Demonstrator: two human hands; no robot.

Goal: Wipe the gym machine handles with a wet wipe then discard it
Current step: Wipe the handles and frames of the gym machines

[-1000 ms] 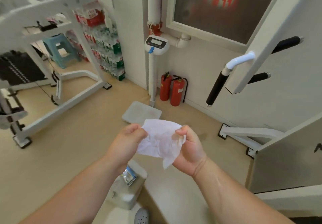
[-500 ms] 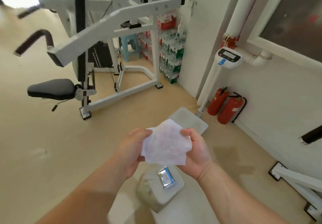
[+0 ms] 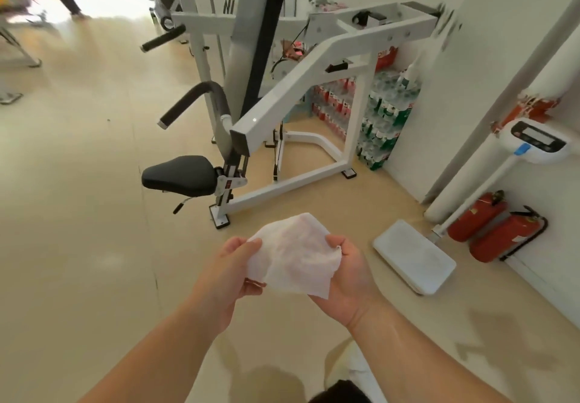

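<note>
Head view: we hold the wet wipe (image 3: 295, 252) in the air between both hands, low in the middle of the picture. It is above the floor (image 3: 78, 245) and well apart from any handle. Our left hand (image 3: 229, 271) pinches its left edge with thumb and curled fingers. Our right hand (image 3: 348, 274) has its fingers curled around the right edge. The sheet is now opened wider and flatter than it was one second ago, when it was more crumpled, so we judge the unfolding is almost done and no wiping has started yet.

Our look has turned to the left since the earlier frames. The gym machine (image 3: 314, 70) with the black seat (image 3: 179, 175) now fills the centre and looks closer. Its curved handle (image 3: 194, 98) and a straight handle (image 3: 163, 38) higher up are both bare and in plain sight, so we think this machine comes next. The black handles on the right side are out of view now, and so is the small packet that lay under our hands. The scale platform (image 3: 414, 256) and the fire extinguishers (image 3: 502, 236) have moved to the right edge.
</note>
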